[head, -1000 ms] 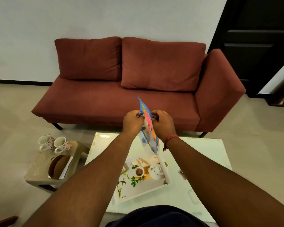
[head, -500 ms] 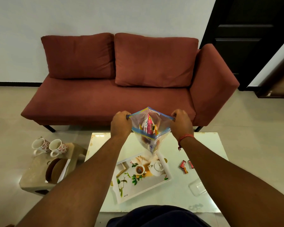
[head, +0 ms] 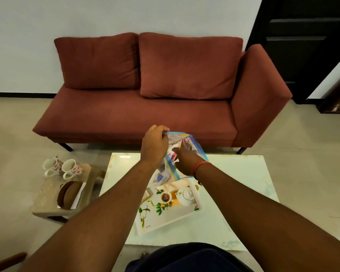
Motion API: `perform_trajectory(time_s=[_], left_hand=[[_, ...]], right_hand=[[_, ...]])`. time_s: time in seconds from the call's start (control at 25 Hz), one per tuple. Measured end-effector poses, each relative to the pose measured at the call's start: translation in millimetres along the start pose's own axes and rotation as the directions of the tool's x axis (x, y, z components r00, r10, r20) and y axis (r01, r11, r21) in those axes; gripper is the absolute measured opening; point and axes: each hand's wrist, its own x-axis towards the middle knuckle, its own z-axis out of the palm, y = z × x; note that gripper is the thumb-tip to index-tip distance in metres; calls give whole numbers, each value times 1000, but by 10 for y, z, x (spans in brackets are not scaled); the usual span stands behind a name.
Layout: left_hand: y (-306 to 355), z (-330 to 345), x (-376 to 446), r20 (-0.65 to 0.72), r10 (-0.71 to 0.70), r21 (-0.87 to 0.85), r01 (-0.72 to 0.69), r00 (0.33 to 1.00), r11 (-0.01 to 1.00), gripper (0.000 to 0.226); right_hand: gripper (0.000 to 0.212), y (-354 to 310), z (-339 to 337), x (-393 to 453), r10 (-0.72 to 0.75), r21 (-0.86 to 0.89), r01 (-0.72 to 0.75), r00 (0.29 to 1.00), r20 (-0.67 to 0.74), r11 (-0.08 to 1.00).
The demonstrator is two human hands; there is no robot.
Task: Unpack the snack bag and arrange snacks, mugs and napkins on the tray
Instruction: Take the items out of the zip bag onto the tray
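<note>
A clear zip bag [head: 186, 144] with a blue rim, holding colourful snack packets, hangs open above the white table. My left hand [head: 154, 147] grips its left rim. My right hand [head: 185, 160] reaches into the bag's mouth; its fingers are hidden inside, so what they hold cannot be made out. Below lies a white tray [head: 171, 214] printed with a teapot and leaves. Two floral mugs [head: 63, 167] stand on a low stool at the left, with white napkins [head: 78, 197] under a brown round holder.
The white coffee table [head: 243, 183] stands in front of a red sofa [head: 145, 107]. The beige stool [head: 47, 201] is left of the table. A dark door [head: 302, 46] is at the back right.
Both hands pulled the bag's mouth apart. Then my right hand let go of the rim and went inside the bag, while my left hand kept its hold.
</note>
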Motion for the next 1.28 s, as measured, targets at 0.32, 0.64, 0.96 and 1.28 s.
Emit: perform_trajectory(time_s=[0.32, 0.64, 0.96, 1.28], left_hand=[[96, 25, -357, -30, 20, 21, -19, 999, 1000, 23], [-63, 72, -533, -93, -136, 40, 140, 986, 989, 23], [-619, 103, -692, -103, -391, 17, 394, 915, 919, 23], [-789, 82, -621, 15, -343, -73, 343, 939, 936, 22]], right_hand=[[55, 202, 105, 18, 2, -47, -4, 1000, -26, 999], [58, 158, 185, -201, -134, -57, 130, 989, -65, 990], [45, 80, 208, -587, -158, 101, 179, 970, -184, 979], [60, -63, 873, -60, 223, 193, -226, 974, 40, 955]])
